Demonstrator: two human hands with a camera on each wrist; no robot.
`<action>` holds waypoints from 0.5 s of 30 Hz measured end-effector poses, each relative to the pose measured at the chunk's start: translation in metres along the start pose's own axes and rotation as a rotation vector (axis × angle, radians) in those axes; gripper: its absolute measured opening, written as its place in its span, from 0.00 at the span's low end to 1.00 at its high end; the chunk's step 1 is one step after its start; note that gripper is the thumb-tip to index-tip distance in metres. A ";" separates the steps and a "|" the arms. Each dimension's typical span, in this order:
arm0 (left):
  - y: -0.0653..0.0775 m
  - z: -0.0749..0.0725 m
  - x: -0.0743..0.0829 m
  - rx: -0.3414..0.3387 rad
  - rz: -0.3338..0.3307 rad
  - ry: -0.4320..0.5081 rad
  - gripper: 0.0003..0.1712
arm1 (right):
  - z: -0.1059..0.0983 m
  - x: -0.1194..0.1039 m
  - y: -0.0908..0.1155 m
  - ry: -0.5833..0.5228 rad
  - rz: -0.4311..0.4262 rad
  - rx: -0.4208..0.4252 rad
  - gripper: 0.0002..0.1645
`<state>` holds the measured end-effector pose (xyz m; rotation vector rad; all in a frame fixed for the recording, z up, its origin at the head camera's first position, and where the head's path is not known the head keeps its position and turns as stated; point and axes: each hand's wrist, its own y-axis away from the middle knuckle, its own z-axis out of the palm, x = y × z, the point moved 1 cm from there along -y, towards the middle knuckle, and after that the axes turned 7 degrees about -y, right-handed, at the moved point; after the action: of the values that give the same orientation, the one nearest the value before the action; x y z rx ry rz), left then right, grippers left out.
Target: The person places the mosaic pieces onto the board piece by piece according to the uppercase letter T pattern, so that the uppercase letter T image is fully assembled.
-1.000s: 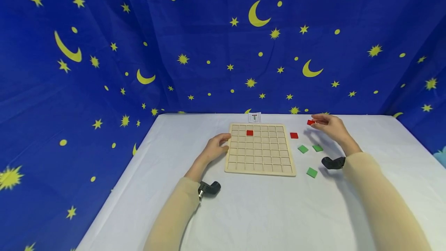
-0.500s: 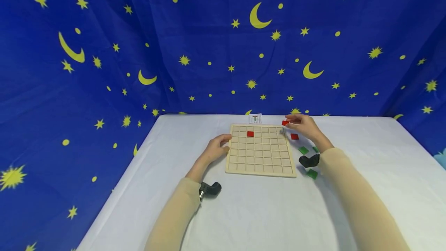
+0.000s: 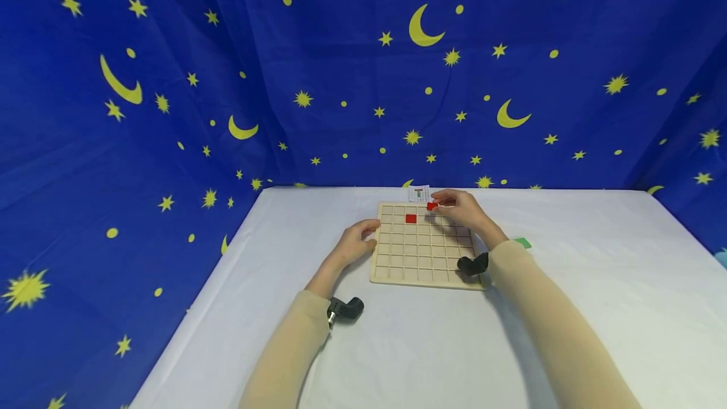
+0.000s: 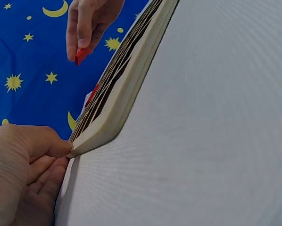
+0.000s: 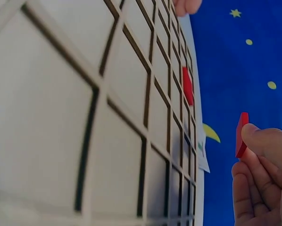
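My right hand (image 3: 461, 209) pinches a red square tile (image 3: 432, 206) between thumb and fingers, above the far edge of a wooden grid board (image 3: 397, 275). In the right wrist view this red tile (image 5: 241, 135) stands on edge by the thumb, apart from the board. Another red tile (image 3: 411, 218) lies in a cell of the second row from the far side. My left hand (image 3: 352, 242) holds the board at its left edge. The left wrist view shows its fingertips (image 4: 61, 148) right at the board's rim (image 4: 101, 134).
A small printed card (image 3: 419, 193) with a grid pattern lies just behind the board. A green tile (image 3: 522, 243) shows past the right sleeve (image 3: 539, 289), which hides the table there. A blue curtain (image 3: 363, 68) with stars and moons stands behind the white table (image 3: 409, 346).
My right hand has carried the red tile leftward from the table's right side to over the board. Its arm now covers the loose red tile and most green ones. The left hand stays put.
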<state>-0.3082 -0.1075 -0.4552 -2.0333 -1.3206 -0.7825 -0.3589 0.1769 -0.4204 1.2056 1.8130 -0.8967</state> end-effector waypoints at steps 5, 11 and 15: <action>0.000 0.000 -0.001 -0.002 0.001 0.002 0.27 | 0.007 -0.003 -0.003 -0.016 -0.023 -0.030 0.25; 0.000 -0.001 -0.001 0.008 0.003 0.001 0.27 | 0.015 0.000 -0.005 -0.043 -0.012 -0.034 0.24; 0.000 -0.001 0.000 0.001 0.000 0.002 0.27 | 0.020 0.004 -0.003 -0.059 0.000 -0.039 0.24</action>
<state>-0.3085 -0.1078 -0.4543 -2.0311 -1.3202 -0.7830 -0.3587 0.1598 -0.4326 1.1436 1.7757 -0.8836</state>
